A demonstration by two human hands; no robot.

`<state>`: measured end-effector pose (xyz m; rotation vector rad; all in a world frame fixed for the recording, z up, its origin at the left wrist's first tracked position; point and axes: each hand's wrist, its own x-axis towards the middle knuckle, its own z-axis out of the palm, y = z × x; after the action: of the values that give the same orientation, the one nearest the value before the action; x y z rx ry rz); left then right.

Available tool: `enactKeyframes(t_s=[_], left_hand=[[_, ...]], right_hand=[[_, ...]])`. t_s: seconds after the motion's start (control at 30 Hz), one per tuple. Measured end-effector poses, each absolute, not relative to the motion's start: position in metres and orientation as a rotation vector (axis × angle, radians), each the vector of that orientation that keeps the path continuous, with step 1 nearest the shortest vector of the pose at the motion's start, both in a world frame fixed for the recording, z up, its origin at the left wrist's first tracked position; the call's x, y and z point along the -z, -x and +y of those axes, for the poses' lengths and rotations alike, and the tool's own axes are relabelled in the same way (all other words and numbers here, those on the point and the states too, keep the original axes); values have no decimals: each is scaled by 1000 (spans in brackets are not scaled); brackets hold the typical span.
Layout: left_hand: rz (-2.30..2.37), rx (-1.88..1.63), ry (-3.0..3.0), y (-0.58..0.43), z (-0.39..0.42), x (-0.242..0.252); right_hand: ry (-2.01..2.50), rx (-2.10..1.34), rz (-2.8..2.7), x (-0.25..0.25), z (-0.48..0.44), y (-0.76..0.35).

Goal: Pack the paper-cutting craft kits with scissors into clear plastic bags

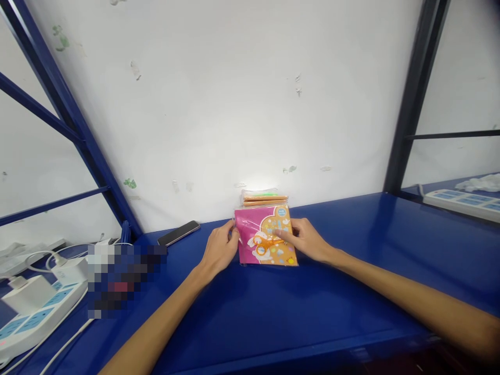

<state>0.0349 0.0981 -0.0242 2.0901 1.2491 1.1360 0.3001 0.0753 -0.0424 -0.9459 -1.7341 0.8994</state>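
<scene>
A square pink-and-orange paper craft packet (250,224) in clear plastic is tilted up above the blue table, its printed front facing me. Orange-handled scissors (265,242) show on that front under the wrap. My left hand (222,244) grips the packet's left edge, thumb along the side. From the right, my right hand (308,240) pinches the other edge, its thumb lying over the front; the fingers behind are hidden. Just beyond it, against the wall, sits a stack of plastic-wrapped packets (265,200) with orange edges and a bit of green.
A dark phone (178,233) lies by the wall on the left. Nearer me are a white power strip (42,317) with plugs and cables, and a pixelated dark object (121,281). Blue metal posts (84,135) frame the blue table (250,317). Another power strip (464,203) is at far right.
</scene>
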Motion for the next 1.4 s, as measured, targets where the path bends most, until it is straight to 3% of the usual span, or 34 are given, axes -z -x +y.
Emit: enactKeyframes(t_s=[0.6,0.8,1.4], left_hand=[[1131,-1204,-2026,-41,95,18],[1043,-1086,-1901,-45,95,22],[914,-715,-1337,-10,110,23]], right_hand=[[804,-1165,-1313,32,76,-301],[813,-1158,-1259,33,78,-302],[1102,-1346,-1678,26,100,-335]])
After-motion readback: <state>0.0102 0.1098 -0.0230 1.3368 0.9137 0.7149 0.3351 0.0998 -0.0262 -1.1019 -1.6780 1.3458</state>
